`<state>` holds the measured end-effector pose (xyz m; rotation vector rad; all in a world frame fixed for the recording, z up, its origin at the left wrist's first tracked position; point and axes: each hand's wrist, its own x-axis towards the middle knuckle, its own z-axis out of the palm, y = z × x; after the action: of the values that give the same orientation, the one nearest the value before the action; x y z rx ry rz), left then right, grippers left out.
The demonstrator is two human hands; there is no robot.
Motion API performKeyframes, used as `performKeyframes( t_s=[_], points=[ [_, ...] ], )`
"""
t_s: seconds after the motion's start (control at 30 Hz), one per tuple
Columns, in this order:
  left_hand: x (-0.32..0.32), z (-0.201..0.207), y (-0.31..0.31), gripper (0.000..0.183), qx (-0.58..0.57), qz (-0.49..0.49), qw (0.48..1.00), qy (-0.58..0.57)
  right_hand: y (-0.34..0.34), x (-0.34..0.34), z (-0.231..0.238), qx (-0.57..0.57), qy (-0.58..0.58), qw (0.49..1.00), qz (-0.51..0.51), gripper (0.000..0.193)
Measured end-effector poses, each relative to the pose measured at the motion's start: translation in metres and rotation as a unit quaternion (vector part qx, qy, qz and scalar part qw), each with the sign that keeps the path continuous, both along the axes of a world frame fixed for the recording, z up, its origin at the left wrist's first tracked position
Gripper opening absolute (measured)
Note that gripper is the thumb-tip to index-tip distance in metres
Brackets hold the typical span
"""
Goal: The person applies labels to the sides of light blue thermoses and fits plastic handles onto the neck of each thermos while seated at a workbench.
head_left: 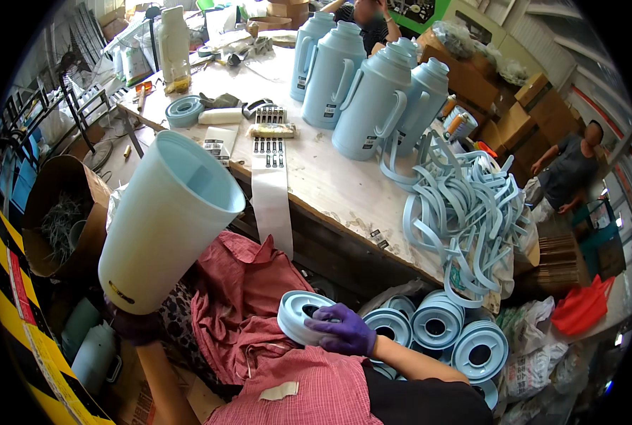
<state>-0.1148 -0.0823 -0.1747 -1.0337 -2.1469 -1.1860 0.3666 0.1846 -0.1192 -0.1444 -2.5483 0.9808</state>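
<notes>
My left hand (135,327), in a purple glove, is closed on the lower end of a pale blue plastic flask shell (161,230). The shell is tilted, its wide open mouth turned up and to the right. Its wall hides part of my fingers. Over my lap, my gloved right hand (344,330) grips a round light blue flask base (293,321) with a dark hole in its middle. Shell and base are apart. Several similar bases (436,322) are heaped just right of my right forearm.
Several blue thermos flasks (373,106) stand on the worktable (316,191). Tangled blue plastic strips (465,212) spill over its right edge. A label strip (270,191) hangs off the front. A cardboard box (50,248) is at left. Two other people are beyond the table.
</notes>
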Motion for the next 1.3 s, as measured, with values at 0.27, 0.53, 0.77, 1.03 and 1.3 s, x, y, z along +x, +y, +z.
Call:
performKeyframes(
  t_s=[0.27,0.53,0.77,1.03,1.3],
  points=[
    [0.05,0.021,0.062,0.035,0.091,-0.052,0.994,-0.022,0.083,-0.028,0.067,0.22,0.227,0.817,-0.483,0.049],
    [0.11,0.04,0.121,0.031,0.007,-0.107,0.99,0.09,0.074,-0.07,0.167,0.362,0.38,0.823,-0.219,0.059],
    [0.116,0.031,0.121,0.036,0.062,-0.108,0.991,0.048,0.065,-0.066,0.155,0.335,0.29,0.86,-0.253,0.06],
    [0.123,0.097,0.101,0.064,0.124,-0.01,0.989,0.079,0.077,-0.095,0.114,0.132,0.32,0.858,-0.38,0.079],
    [0.112,0.078,0.113,0.06,0.117,-0.078,0.99,-0.021,0.135,-0.114,0.16,-0.193,0.282,0.94,-0.006,0.097]
  ],
)
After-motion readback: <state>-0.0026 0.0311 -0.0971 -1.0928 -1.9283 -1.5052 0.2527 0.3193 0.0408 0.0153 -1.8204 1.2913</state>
